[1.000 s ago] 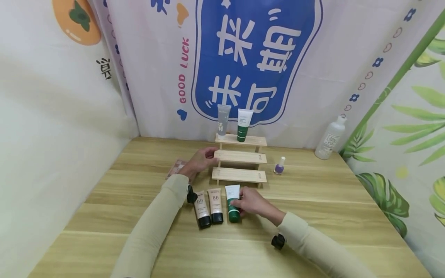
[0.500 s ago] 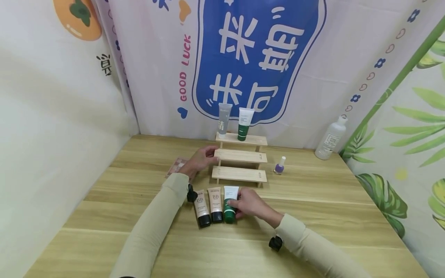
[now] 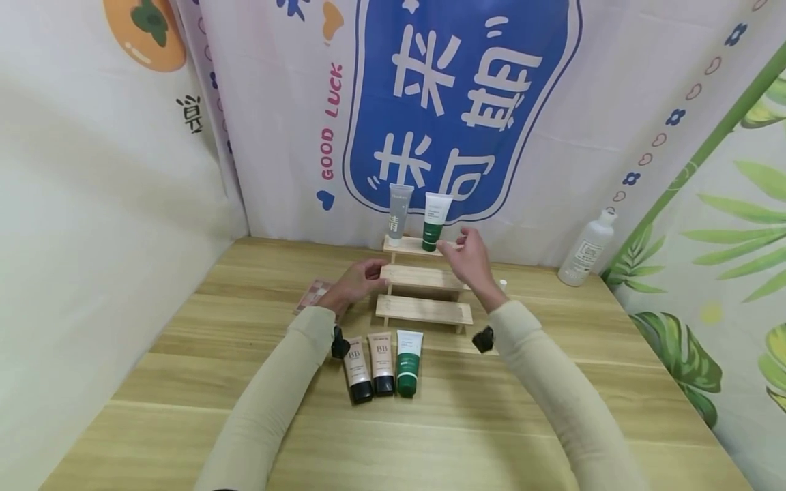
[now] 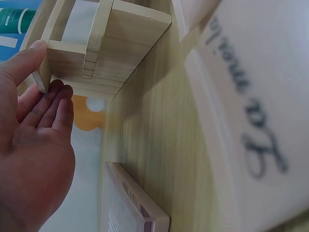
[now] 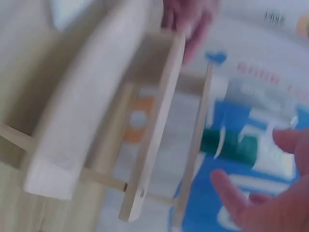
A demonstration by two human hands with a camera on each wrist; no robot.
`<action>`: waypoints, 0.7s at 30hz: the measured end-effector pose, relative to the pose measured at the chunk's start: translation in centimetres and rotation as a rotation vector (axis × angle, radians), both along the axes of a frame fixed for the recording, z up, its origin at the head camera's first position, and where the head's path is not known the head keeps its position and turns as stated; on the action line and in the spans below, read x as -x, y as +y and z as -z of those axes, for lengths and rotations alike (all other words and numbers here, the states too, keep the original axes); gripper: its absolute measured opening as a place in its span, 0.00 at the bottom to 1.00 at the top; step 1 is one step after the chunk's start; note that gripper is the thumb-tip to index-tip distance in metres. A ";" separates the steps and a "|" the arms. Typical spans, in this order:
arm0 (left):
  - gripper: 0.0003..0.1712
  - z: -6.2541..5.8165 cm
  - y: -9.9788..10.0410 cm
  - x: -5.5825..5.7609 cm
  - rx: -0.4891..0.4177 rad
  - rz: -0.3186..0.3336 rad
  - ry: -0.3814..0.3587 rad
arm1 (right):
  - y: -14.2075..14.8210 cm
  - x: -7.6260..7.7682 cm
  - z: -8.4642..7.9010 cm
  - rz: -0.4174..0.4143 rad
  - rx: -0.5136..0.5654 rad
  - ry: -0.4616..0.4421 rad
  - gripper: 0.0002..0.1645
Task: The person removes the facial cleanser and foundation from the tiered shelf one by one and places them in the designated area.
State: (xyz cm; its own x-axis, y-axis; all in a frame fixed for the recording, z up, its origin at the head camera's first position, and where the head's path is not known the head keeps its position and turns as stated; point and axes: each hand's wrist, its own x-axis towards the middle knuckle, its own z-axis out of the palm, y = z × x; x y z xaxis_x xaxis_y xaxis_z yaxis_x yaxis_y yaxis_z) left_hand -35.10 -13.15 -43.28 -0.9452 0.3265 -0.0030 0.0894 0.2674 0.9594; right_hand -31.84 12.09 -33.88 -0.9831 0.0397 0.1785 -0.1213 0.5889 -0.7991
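Observation:
A three-tier wooden stand [image 3: 424,310] sits mid-table. My left hand [image 3: 364,278] holds the left end of its middle tier, thumb above and fingers below, as the left wrist view shows. At the top tier, my right hand [image 3: 471,259] reaches beside a standing white-and-green tube [image 3: 434,221]. In the right wrist view, the thumb and fingers are spread, with a gap to that tube [image 5: 236,147]. A grey tube [image 3: 400,213] stands left of it. On the table before the stand lie two beige BB cream tubes [image 3: 357,365] and another white-and-green tube [image 3: 408,361].
Beside the left forearm lies a checkered palette [image 3: 314,294]. A nail polish bottle [image 3: 503,285] is mostly hidden behind the right wrist. A clear bottle with a white label [image 3: 587,251] stands at the back right. Printed cloth hangs behind the table.
My right hand shifted the front white-and-green tube slightly left, let it go, and rose to the top tier. The left hand stays on the stand.

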 end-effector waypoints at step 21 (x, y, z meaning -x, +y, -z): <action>0.34 -0.2 0.4 0.0 -0.001 -0.008 -0.008 | -1.1 4.1 1.7 0.005 0.100 0.142 0.22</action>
